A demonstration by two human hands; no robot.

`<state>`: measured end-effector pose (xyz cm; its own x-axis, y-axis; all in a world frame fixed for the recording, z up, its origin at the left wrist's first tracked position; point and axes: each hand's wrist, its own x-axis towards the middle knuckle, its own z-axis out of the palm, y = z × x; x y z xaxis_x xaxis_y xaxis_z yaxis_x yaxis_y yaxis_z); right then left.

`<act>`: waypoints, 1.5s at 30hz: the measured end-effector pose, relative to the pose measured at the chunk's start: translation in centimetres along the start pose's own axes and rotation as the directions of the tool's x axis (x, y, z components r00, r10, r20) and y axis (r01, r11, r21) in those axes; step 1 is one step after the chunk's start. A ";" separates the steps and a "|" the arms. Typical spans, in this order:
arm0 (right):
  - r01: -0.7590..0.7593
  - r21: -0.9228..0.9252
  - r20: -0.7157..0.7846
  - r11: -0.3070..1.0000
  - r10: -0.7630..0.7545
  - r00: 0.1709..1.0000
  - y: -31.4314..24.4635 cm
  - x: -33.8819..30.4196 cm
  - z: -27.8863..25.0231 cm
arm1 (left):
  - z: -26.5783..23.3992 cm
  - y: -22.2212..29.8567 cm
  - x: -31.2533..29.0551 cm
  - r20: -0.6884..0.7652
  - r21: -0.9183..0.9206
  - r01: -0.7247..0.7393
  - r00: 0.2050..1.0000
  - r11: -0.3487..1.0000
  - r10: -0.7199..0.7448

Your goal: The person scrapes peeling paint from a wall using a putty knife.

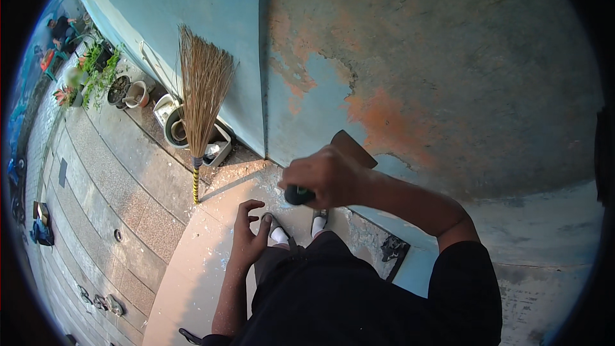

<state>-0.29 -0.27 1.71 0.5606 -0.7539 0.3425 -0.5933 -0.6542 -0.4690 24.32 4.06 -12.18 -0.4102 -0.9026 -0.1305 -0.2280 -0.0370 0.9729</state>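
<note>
My right hand (328, 176) is wrapped around the dark handle of a wide-bladed scraper (354, 149). Its blade points up and right at the blue wall (320, 131), where paint has come off and orange and grey patches show. Whether the blade touches the wall I cannot tell. My left hand (248, 234) hangs lower and to the left, fingers apart and loosely bent, with nothing in it. Below both hands, paint flakes lie scattered on the pale tiled floor (211, 243) around my sandalled feet.
An upside-down stick broom (205, 90) leans at the wall corner. Behind it stand a white tub (220, 154) and several plant pots (136, 93). A dark-edged tray (400, 261) with flakes lies by the wall. Sandals (114, 304) rest on the far-left paving; people sit far off.
</note>
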 end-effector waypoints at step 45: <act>-0.096 -0.033 0.024 0.995 0.097 0.995 3.4 -0.1 -0.6 | -1.5 1.8 0.3 0.145 0.056 0.050 0.988 0.997 -0.057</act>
<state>-2.70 -2.45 0.60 0.5142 -0.8122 0.2754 -0.6631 -0.5802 -0.4730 25.04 3.05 -10.15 -0.5200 -0.8273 -0.2124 -0.2977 -0.0576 0.9529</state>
